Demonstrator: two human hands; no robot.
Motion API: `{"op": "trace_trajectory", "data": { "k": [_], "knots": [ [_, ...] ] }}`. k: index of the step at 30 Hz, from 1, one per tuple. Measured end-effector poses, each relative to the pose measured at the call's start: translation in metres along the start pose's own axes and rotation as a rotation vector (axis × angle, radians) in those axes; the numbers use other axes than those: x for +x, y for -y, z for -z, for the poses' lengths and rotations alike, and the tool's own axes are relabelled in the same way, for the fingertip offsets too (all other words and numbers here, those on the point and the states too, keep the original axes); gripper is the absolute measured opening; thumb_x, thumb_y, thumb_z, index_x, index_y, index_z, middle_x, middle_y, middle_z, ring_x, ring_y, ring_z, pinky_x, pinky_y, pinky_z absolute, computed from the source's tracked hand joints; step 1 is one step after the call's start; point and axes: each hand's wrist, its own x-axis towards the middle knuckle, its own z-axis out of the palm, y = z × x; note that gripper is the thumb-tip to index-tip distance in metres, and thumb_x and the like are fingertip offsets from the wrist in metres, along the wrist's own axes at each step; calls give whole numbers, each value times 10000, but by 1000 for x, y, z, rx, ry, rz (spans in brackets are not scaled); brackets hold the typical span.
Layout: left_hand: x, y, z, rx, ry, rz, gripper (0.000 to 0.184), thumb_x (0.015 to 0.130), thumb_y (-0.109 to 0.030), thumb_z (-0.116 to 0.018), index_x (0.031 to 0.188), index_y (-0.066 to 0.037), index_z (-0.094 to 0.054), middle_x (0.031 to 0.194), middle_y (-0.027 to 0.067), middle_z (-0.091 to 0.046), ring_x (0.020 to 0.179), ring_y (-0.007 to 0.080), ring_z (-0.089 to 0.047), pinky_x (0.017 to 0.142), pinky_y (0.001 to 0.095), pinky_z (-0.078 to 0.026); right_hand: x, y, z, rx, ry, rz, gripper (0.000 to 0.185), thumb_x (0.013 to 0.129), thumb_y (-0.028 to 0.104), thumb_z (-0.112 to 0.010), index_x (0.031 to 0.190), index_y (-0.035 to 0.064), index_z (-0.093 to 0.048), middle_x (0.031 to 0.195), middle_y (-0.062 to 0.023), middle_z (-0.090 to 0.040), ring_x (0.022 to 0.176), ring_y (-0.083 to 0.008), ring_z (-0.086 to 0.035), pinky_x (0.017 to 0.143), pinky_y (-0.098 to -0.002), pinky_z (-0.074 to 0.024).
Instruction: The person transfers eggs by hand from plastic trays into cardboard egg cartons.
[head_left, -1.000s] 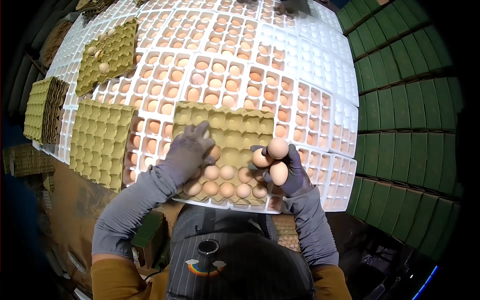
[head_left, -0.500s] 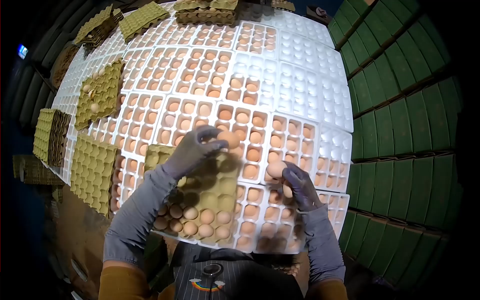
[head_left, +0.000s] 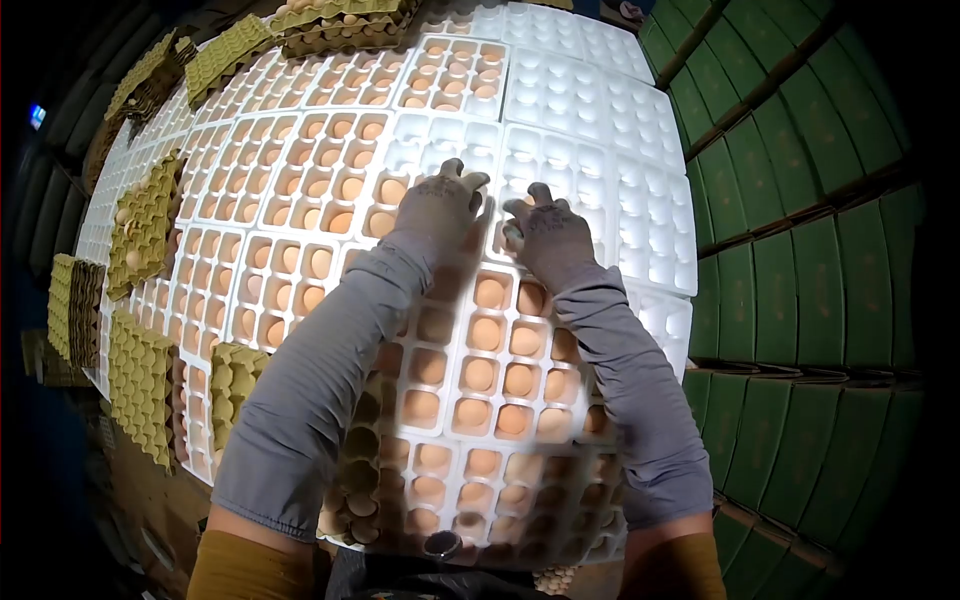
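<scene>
My gloved left hand (head_left: 438, 208) reaches over the white foam trays, its fingers bent down at a partly filled tray (head_left: 425, 135). What its fingers hold, if anything, is hidden. To its right, my gloved right hand (head_left: 548, 232) is over the neighbouring white tray (head_left: 560, 155), fingers curled downward, contents hidden too. Nearer to me, brown eggs (head_left: 486, 334) sit in the cells of a white tray (head_left: 467, 436). A pulp tray with eggs (head_left: 362, 470) lies partly behind my left forearm.
Olive pulp trays (head_left: 140, 385) lie along the left, one with a few eggs (head_left: 133, 258) on it. Stacked pulp trays with eggs (head_left: 345, 28) stand at the back. Green boxes (head_left: 765, 300) line the right side.
Both hands have moved forward to the farther white trays. The eggs seen in them before no longer show there. The view has shifted, with the pulp tray now lower and partly covered.
</scene>
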Motion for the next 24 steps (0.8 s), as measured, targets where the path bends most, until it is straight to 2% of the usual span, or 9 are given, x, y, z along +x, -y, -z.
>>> {"op": "trace_trajectory", "data": {
  "k": [2, 6, 7, 10, 15, 18, 20, 22, 24],
  "knots": [
    [16, 2, -4, -13, 176, 47, 395, 973, -306, -615, 1338, -155, -630, 1289, 184, -611, 1094, 339, -661, 940, 426, -543, 21, -1, -5, 63, -26, -38, 470, 866, 282, -694, 1318, 186, -612, 1211, -142, -579, 1038, -326, -662, 852, -432, -563],
    [21, -11, -11, 43, 105, 50, 441, 965, -292, -636, 1373, -127, -603, 1297, 184, -607, 1090, 341, -665, 920, 413, -548, 33, -27, -15, 342, -109, -135, 420, 898, 293, -697, 1299, 188, -630, 1159, -103, -634, 1043, -304, -667, 868, -419, -542],
    [18, -18, -12, -166, -15, 21, 439, 965, -256, -640, 1376, -109, -594, 1276, 186, -612, 1091, 334, -666, 917, 400, -546, 31, -39, -23, 404, -379, -148, 349, 918, 287, -679, 1253, 190, -652, 1142, -80, -642, 1028, -307, -667, 870, -418, -536],
    [23, -47, -46, -774, -246, -90, 404, 953, -92, -619, 1353, -51, -573, 1221, 188, -583, 1048, 280, -631, 904, 373, -526, 28, -70, -37, 650, -455, -185, 421, 954, 176, -598, 1373, 195, -565, 1158, -123, -595, 1049, -322, -613, 913, -450, -500],
    [32, -100, -112, -846, -432, -127, 586, 915, -20, -589, 1463, -22, -381, 1356, 222, -456, 1295, 387, -472, 1091, 439, -415, 33, -101, -54, 752, -533, 28, 550, 916, 68, -566, 1453, 170, -505, 1055, -131, -584, 984, -320, -551, 925, -461, -454],
    [22, -101, -133, -1006, -413, -86, 655, 919, -4, -568, 1517, -21, -300, 1422, 233, -409, 1377, 396, -402, 1145, 444, -365, 28, -111, -45, 759, -579, -70, 569, 903, 61, -581, 1453, 182, -506, 1014, -131, -585, 975, -316, -553, 923, -458, -455],
    [6, -98, -111, -830, -367, -132, 712, 923, 12, -548, 1557, -25, -225, 1488, 234, -360, 1412, 398, -371, 1176, 436, -338, 30, -120, -50, 899, -593, -131, 550, 915, 72, -573, 1447, 201, -516, 1014, -127, -594, 985, -324, -561, 930, -457, -459],
    [-22, -104, -75, -858, -375, 15, 693, 958, 31, -535, 1575, -38, -227, 1578, 178, -322, 1464, 288, -355, 1211, 388, -302, 18, -117, -53, 612, -444, -55, 510, 936, 125, -569, 1439, 199, -525, 1027, -128, -599, 1010, -334, -564, 946, -458, -458],
    [-57, -96, -44, -946, -394, 16, 676, 998, -26, -536, 1590, -47, -212, 1599, 172, -314, 1479, 280, -339, 1219, 398, -292, 15, -112, -50, 595, -393, -31, 499, 945, 126, -572, 1437, 201, -528, 1078, -130, -613, 1050, -344, -562, 963, -463, -451]
  ]
}}
